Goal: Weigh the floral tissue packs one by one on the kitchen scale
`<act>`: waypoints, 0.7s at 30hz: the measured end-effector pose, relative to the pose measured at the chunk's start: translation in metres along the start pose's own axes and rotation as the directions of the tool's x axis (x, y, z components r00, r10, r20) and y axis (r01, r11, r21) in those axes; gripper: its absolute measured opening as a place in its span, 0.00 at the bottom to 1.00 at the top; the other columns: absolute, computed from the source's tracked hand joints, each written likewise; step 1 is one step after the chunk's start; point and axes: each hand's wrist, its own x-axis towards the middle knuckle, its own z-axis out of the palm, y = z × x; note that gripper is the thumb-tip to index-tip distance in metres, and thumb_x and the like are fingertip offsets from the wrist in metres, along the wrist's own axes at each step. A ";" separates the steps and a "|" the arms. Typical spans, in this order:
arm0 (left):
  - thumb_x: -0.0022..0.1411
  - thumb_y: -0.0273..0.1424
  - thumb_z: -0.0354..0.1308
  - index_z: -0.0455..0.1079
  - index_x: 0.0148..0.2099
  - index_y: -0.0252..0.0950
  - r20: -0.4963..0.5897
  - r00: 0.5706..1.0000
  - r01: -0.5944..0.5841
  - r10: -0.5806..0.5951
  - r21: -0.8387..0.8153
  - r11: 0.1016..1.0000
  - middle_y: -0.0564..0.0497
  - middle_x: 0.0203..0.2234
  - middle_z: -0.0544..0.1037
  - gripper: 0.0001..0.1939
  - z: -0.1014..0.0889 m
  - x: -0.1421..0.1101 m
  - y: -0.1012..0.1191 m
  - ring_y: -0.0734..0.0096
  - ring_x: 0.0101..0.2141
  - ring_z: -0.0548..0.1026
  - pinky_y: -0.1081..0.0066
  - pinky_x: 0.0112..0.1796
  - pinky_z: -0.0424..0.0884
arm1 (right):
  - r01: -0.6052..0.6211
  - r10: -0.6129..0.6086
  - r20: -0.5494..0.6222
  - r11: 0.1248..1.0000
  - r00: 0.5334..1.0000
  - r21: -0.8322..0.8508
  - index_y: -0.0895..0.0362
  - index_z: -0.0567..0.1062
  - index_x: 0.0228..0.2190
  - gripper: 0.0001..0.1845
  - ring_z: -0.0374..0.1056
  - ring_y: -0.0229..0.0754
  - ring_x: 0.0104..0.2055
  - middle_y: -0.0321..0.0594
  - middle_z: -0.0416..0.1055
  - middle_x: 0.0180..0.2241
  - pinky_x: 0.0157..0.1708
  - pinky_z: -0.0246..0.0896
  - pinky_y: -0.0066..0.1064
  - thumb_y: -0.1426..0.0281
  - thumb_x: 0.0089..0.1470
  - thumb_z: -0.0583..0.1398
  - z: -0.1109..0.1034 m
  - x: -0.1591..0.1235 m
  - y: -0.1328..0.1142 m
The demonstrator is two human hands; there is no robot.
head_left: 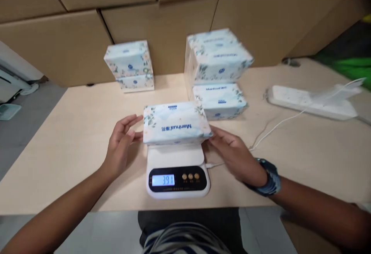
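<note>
A soft pack of tissues (176, 122), white and pale blue with a flower print, lies across the back of a white digital scale (175, 155). The lit display (163, 180) reads 391. My left hand (121, 140) is at the pack's left end, open, fingers spread and the tips at or just short of its side. At the right front corner, my right hand (232, 151) has its fingers closed against the pack; the fingertips are partly hidden there. A dark blue band (268, 177) circles my right wrist.
Two tissue packs (130, 66) are stacked at the back left. More packs (218, 63) stand piled behind the scale to the right. A white power strip (311, 101) and a white cable (278, 124) lie at the right. Large cardboard boxes (174, 26) line the table's back.
</note>
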 end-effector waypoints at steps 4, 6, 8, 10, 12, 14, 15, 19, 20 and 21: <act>0.64 0.45 0.71 0.80 0.58 0.51 -0.025 0.998 0.058 -0.059 -0.056 0.997 0.49 0.62 0.82 0.21 0.000 0.001 0.002 0.69 0.37 0.84 0.65 0.43 0.83 | -0.008 0.009 0.038 1.000 0.999 -0.008 0.47 0.82 0.59 0.36 0.71 0.55 0.71 0.42 0.80 0.62 0.76 0.60 0.57 0.43 0.56 0.71 0.005 0.003 -0.004; 0.63 0.46 0.72 0.80 0.58 0.50 -0.024 0.998 0.061 -0.063 -0.057 0.996 0.47 0.63 0.81 0.22 0.000 -0.001 0.003 0.69 0.37 0.84 0.64 0.44 0.83 | -0.007 0.008 0.058 1.000 0.998 -0.018 0.47 0.82 0.60 0.37 0.70 0.55 0.72 0.42 0.78 0.64 0.77 0.57 0.56 0.42 0.56 0.71 0.005 0.003 -0.005; 0.62 0.47 0.73 0.80 0.58 0.48 -0.018 0.998 0.062 -0.063 -0.046 0.997 0.46 0.64 0.80 0.23 0.001 -0.002 0.004 0.67 0.39 0.84 0.64 0.45 0.82 | -0.009 0.011 0.059 1.000 0.998 -0.028 0.47 0.82 0.60 0.38 0.69 0.55 0.73 0.42 0.78 0.64 0.78 0.56 0.56 0.41 0.55 0.71 0.005 0.003 -0.005; 0.62 0.49 0.73 0.80 0.57 0.47 -0.011 0.998 0.066 -0.066 -0.028 0.997 0.45 0.65 0.80 0.24 0.001 -0.002 0.004 0.65 0.41 0.85 0.64 0.45 0.82 | -0.012 0.013 0.042 0.999 0.999 -0.033 0.47 0.83 0.59 0.38 0.68 0.56 0.73 0.42 0.79 0.64 0.79 0.54 0.56 0.40 0.54 0.71 0.005 0.003 -0.004; 0.63 0.50 0.72 0.80 0.58 0.46 -0.003 0.998 0.068 -0.068 0.002 0.998 0.44 0.66 0.78 0.25 0.000 -0.001 0.004 0.63 0.43 0.85 0.62 0.47 0.82 | -0.005 0.006 0.024 0.999 1.000 -0.038 0.46 0.83 0.58 0.38 0.68 0.57 0.73 0.42 0.79 0.64 0.79 0.52 0.58 0.39 0.53 0.71 0.004 0.003 -0.004; 0.65 0.52 0.69 0.77 0.61 0.46 0.016 0.997 0.074 -0.075 0.051 0.996 0.43 0.70 0.74 0.28 -0.002 -0.002 0.004 0.58 0.49 0.85 0.58 0.51 0.82 | 0.009 -0.007 0.028 0.999 1.000 -0.050 0.47 0.83 0.58 0.38 0.68 0.57 0.73 0.43 0.78 0.64 0.79 0.54 0.58 0.38 0.54 0.70 0.004 0.002 -0.003; 0.65 0.53 0.68 0.73 0.66 0.47 0.029 0.997 0.074 -0.076 0.086 0.994 0.43 0.73 0.71 0.32 -0.003 -0.002 0.003 0.54 0.54 0.84 0.55 0.55 0.81 | 0.018 -0.015 0.038 0.998 0.999 -0.059 0.47 0.83 0.59 0.38 0.69 0.57 0.73 0.43 0.77 0.65 0.78 0.55 0.58 0.38 0.55 0.69 0.003 0.001 -0.002; 0.66 0.63 0.62 0.43 0.82 0.56 0.169 0.986 -0.033 -0.008 0.239 0.970 0.43 0.82 0.51 0.53 -0.007 -0.009 0.001 0.38 0.70 0.71 0.36 0.66 0.72 | 0.070 -0.058 0.088 0.987 0.994 -0.142 0.49 0.76 0.66 0.40 0.67 0.58 0.74 0.47 0.71 0.70 0.76 0.59 0.57 0.39 0.62 0.63 0.000 -0.008 0.004; 0.65 0.64 0.61 0.39 0.83 0.58 0.241 0.970 -0.088 0.020 0.275 0.957 0.43 0.82 0.50 0.55 -0.007 -0.011 0.001 0.35 0.72 0.68 0.33 0.68 0.69 | 0.098 -0.078 0.106 0.975 0.991 -0.200 0.49 0.73 0.69 0.42 0.66 0.58 0.75 0.48 0.69 0.71 0.77 0.58 0.58 0.39 0.64 0.62 -0.001 -0.010 0.007; 0.65 0.65 0.60 0.39 0.83 0.58 0.322 0.946 -0.147 0.043 0.306 0.941 0.43 0.81 0.52 0.55 -0.007 -0.013 0.000 0.33 0.74 0.65 0.31 0.69 0.67 | 0.148 -0.113 0.135 0.948 0.984 -0.282 0.51 0.69 0.72 0.44 0.63 0.59 0.76 0.50 0.67 0.73 0.77 0.56 0.59 0.40 0.65 0.61 -0.003 -0.012 0.008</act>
